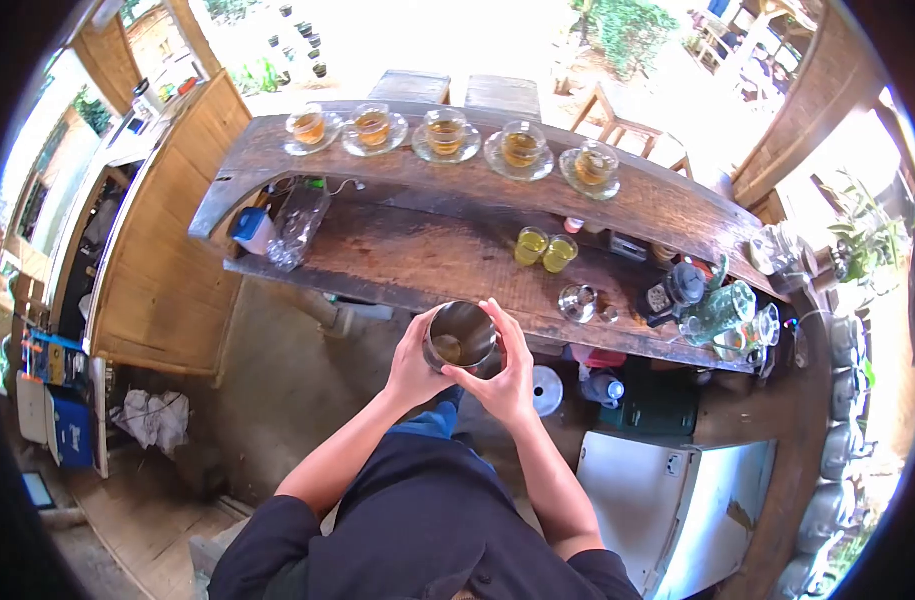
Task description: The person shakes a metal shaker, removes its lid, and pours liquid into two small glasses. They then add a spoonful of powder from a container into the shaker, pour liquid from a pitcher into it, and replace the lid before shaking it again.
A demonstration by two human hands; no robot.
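A metal cup (pixel 464 328) is held between my two hands, in front of my body near the counter's lower edge. My left hand (pixel 414 362) wraps round its left side, and my right hand (pixel 508 368) grips its right side. The cup's mouth faces up towards the camera; a little liquid seems to lie at the bottom. On the raised shelf of the wooden counter (pixel 378 245) stand several glass cups of amber drink (pixel 446 133) on glass saucers. Two glasses of yellow-green liquid (pixel 531 246) sit lower, beyond my right hand.
A glass pot (pixel 578 303), a French press (pixel 675 292) and large glass jars (pixel 723 310) stand on the counter at the right. A blue-lidded container (pixel 254 230) and a plastic bag (pixel 300 228) are at the left. A white cabinet (pixel 633 500) stands low on the right.
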